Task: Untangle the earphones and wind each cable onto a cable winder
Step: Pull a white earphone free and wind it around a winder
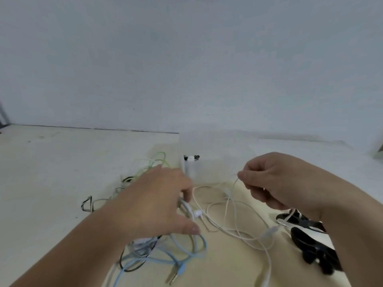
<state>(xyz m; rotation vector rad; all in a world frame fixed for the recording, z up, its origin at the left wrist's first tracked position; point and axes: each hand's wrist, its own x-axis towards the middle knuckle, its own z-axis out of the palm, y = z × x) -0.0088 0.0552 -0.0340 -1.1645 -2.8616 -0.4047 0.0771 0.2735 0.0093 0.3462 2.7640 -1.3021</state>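
Note:
A tangle of earphone cables lies on the pale table. My right hand (271, 181) pinches a white cable (234, 206) and holds it lifted above the table. The white cable loops down and trails toward the front edge. My left hand (157, 201) reaches over the pile; its fingers are at white cable strands near a white earbud (198, 213), and I cannot tell if they hold them. A light blue cable (186, 251) with its plug lies below the left hand. A green cable (154, 162) lies behind it. Black and white cable winders (306, 235) sit under my right forearm.
A translucent plastic box (215, 150) stands at the back of the table by the wall, with a small black and white winder (191, 158) in it. A black and white striped cable (89, 204) lies to the left. The wall rises close behind.

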